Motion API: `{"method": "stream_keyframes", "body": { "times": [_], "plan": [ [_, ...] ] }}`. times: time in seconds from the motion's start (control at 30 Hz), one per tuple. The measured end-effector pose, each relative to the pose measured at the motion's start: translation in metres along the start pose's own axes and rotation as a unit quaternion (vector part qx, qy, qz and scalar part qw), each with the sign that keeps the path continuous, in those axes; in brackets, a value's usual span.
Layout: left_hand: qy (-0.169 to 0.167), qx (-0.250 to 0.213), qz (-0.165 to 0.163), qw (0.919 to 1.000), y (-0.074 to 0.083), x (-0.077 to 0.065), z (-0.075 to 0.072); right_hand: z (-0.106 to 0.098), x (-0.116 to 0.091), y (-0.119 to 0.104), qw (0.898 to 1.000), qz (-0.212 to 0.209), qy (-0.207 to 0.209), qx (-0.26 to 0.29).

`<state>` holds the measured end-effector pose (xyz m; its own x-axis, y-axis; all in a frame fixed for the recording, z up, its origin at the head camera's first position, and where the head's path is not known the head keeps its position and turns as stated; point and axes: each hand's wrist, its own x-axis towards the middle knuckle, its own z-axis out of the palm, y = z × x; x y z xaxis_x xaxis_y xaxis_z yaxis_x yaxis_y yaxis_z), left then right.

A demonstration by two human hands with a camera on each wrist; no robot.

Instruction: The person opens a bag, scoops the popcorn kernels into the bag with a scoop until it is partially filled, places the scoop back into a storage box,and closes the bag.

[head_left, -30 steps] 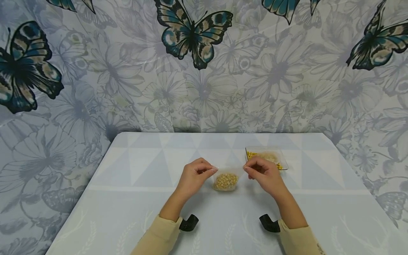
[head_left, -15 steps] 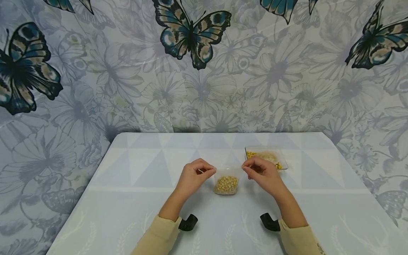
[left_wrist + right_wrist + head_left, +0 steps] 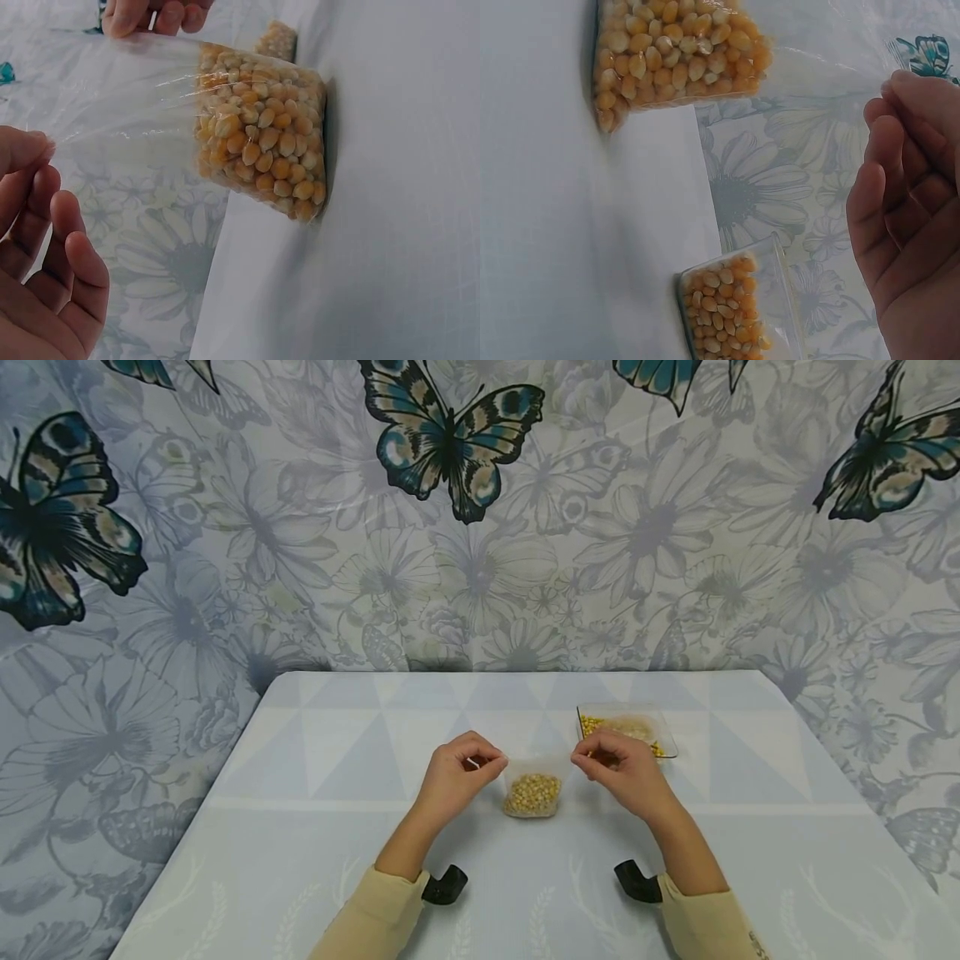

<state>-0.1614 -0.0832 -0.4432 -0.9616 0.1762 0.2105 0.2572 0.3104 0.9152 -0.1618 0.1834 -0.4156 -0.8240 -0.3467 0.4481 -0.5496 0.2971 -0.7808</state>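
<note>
A clear plastic bag with corn kernels in its lower part stands upright on the table between my hands. My left hand pinches the bag's top left corner between thumb and forefinger. At the opposite top corner, my right hand pinches the film the same way. The left wrist view shows the kernels heaped at the bottom, with the empty film stretched taut above them. In the right wrist view the film runs up to my right fingertips, the other fingers loosely bent.
A clear rectangular container of corn kernels sits behind my right hand, partly hidden by it. The pale patterned table ends at a back edge against a butterfly-print backdrop. Black wrist mounts stick out from both sleeves.
The bag's kernel-filled bottom has come slightly nearer to me and now sits more upright than a second ago. Both hands keep their pinch and have barely moved.
</note>
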Motion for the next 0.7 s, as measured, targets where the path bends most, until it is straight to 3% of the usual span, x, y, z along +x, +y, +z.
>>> {"method": "stream_keyframes", "body": {
  "times": [0.33, 0.53, 0.7],
  "plan": [
    [-0.017, -0.006, -0.016, 0.9997, 0.004, -0.001, 0.003, 0.012, 0.001, 0.004, 1.0, 0.014, -0.01, -0.006],
    [-0.013, 0.0, -0.003, 0.9999, 0.006, -0.002, 0.006, 0.02, -0.001, 0.022, 1.0, 0.013, -0.014, -0.02],
    [-0.004, 0.004, 0.009, 0.9999, 0.006, -0.003, 0.008, 0.021, -0.002, 0.024, 1.0, 0.004, -0.017, -0.015]
  ]
}}
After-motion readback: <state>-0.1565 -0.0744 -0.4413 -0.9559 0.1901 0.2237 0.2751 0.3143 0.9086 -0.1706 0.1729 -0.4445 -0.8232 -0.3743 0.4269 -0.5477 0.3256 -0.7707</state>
